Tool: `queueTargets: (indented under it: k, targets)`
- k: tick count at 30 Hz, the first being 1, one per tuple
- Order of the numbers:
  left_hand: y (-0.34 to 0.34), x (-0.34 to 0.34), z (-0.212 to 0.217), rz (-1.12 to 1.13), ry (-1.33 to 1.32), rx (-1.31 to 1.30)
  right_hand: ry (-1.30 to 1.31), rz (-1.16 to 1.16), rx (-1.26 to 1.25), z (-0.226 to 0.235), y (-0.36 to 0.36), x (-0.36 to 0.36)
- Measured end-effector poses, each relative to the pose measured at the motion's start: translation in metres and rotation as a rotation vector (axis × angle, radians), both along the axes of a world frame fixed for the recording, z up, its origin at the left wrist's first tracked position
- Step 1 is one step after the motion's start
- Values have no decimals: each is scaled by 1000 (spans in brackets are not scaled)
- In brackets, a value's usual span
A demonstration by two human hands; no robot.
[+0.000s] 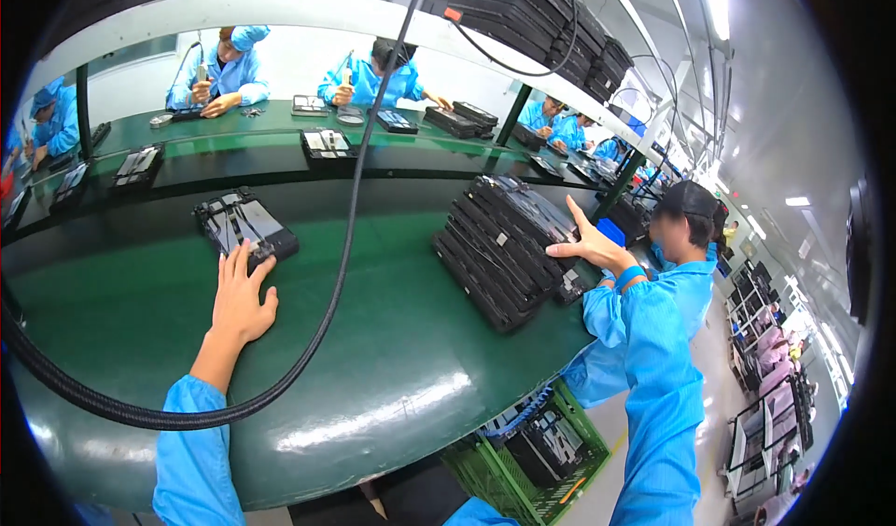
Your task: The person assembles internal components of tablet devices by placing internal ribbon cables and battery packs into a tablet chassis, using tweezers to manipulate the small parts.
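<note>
My left hand (245, 294) reaches over the green table with its fingers stretched out. Its fingertips rest on the near edge of a black tray (287, 244) that carries silver flat electronic parts (229, 227). To the right stands a tilted stack of several black trays (495, 260), with more flat parts on top. My right hand (597, 248) is at the right side of this stack, thumb and fingers spread wide. The thumb is at the stack's upper right edge; whether it presses on it I cannot tell. Nothing is gripped in either hand.
A black braided cable (347, 246) loops across the table (373, 339). Beyond it runs a lower line with spaced trays (329, 143). More trays fill a white overhead shelf (308, 14). A green crate (509, 475) stands below the table's front edge. A co-worker (691, 246) is close on the right.
</note>
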State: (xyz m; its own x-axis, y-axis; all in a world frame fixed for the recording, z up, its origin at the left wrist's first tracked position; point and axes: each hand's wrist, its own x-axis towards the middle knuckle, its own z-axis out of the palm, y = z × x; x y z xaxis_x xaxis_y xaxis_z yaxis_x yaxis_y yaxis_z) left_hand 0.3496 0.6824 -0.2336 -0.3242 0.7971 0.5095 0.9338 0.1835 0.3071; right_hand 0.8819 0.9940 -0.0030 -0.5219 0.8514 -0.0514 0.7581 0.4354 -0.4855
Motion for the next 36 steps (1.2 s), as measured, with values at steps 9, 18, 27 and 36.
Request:
queueTargets:
  k: [9,18,27,36]
  targets:
    - [-24,31,23,-116,-10,27,-190,-178,338,0,-4,-13]
    - [-28,41,32,-220,-49,140,80,33,688,19,-65,-44]
    - [-41,84,27,-159,-510,503,59,422,459,-101,-219,-134]
    - [-77,108,36,-325,-681,96,-318,729,438,-78,-323,-145]
